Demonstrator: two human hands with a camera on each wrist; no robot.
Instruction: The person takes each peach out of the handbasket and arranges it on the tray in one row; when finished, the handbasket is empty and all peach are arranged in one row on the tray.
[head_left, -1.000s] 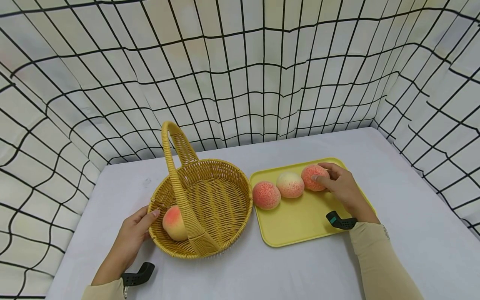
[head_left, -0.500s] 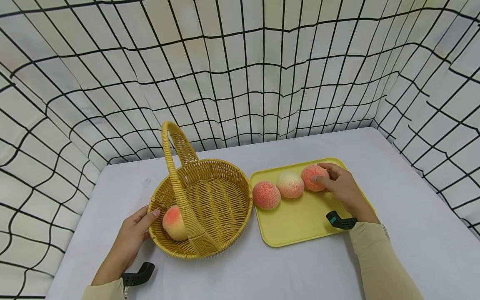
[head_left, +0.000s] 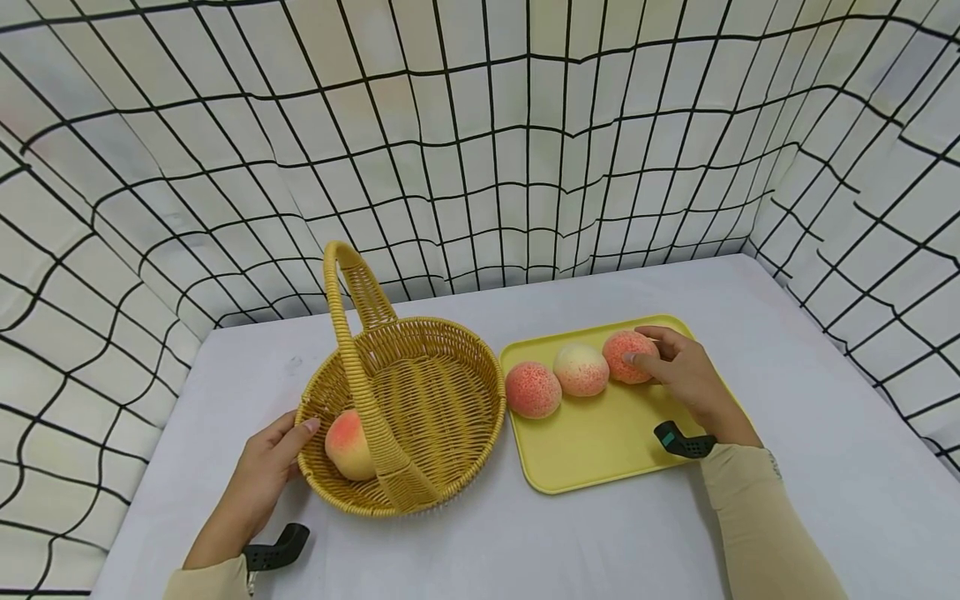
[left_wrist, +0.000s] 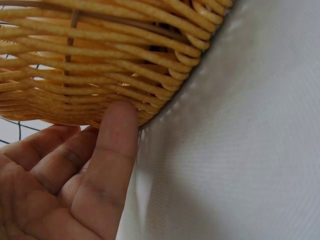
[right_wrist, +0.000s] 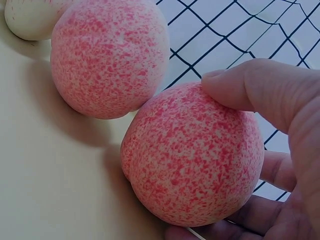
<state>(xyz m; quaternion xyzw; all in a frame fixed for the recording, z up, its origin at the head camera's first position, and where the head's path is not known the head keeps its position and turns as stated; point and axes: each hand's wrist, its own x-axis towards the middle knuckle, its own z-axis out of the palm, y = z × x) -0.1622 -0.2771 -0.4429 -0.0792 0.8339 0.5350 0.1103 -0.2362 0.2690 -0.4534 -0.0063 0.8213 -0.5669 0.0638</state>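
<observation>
My left hand [head_left: 258, 471] grips the left side of a woven wicker basket [head_left: 480, 350], thumb over the rim and fingers against the outer wall. In the left wrist view, fingers [left_wrist: 117, 145] press along the basket's weave [left_wrist: 100, 60]. A yellow-and-red peach [head_left: 348, 448] lies inside, partly behind the tall handle [head_left: 352, 367]. On a yellow tray [head_left: 592, 450], my right hand [head_left: 690, 379] holds the rightmost speckled peach [head_left: 626, 357], thumb on its near side. Beside it in the row sit a paler peach [head_left: 581, 370] and a red speckled peach [head_left: 533, 390].
A white cloth covers the table [head_left: 480, 550]. White walls with a black grid [head_left: 480, 167] enclose its back and sides. The basket's right rim meets the tray's left edge. Each wrist wears a black camera mount [head_left: 277, 547].
</observation>
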